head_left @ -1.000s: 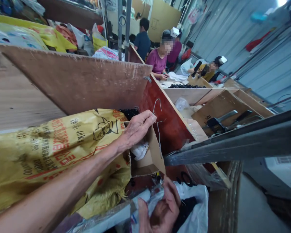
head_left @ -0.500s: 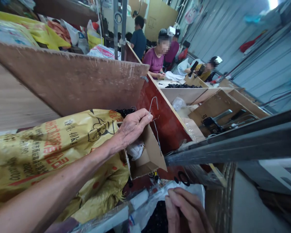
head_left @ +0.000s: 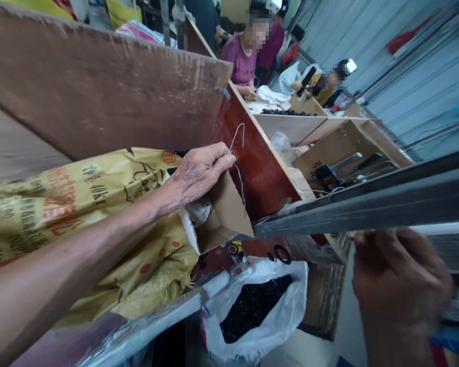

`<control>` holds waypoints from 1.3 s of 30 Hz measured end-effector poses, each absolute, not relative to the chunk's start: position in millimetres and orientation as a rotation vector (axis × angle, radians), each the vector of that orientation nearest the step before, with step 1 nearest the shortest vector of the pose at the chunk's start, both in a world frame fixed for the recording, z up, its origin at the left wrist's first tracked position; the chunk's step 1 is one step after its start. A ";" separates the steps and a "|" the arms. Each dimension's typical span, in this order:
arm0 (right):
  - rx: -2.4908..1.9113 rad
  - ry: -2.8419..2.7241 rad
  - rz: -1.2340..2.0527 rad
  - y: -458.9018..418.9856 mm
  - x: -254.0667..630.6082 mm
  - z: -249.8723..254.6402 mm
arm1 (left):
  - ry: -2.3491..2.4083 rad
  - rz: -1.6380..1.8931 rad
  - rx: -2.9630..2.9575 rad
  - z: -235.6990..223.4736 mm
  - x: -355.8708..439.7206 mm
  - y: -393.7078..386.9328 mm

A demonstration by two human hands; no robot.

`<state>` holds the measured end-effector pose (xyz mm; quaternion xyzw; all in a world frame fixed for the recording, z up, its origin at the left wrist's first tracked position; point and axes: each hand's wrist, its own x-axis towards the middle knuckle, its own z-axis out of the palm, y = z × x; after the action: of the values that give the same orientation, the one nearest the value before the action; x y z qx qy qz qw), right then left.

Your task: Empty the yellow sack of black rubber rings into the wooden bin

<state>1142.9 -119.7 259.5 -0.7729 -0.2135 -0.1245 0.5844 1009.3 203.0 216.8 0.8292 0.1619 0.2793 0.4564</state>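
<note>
My left hand (head_left: 197,171) reaches forward over a yellow printed sack (head_left: 84,214) and pinches a thin bent metal wire (head_left: 237,163) with a hooked top. The wire hangs in front of a red-brown wooden partition (head_left: 258,171), just above a small open cardboard box (head_left: 222,224) with white cloth inside. My right hand (head_left: 398,285) is raised at the lower right, seen from the back with its fingers curled; whatever it holds is hidden. Below, a white plastic bag (head_left: 286,318) holds several small black parts (head_left: 252,306).
A dark metal bar (head_left: 367,204) crosses from the middle to the right. A large plywood board (head_left: 99,86) stands on the left. Beyond it are wooden bins (head_left: 329,153) with tools and black parts. Other people (head_left: 248,56) sit working at the far end. Black rings (head_left: 281,253) lie under the bar.
My right hand has left the white bag at the bottom and risen to the lower right. The view has tilted down. My left hand keeps its pinch on the wire.
</note>
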 end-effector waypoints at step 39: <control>-1.835 -1.828 -0.402 13.9 1206.7 309.8 | 0.049 0.442 1.941 248.2 1092.8 208.2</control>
<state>1206.7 13.9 309.8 -0.6764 -0.6740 -0.1483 0.2572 1092.8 208.2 248.2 0.8178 0.0208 0.1862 0.5441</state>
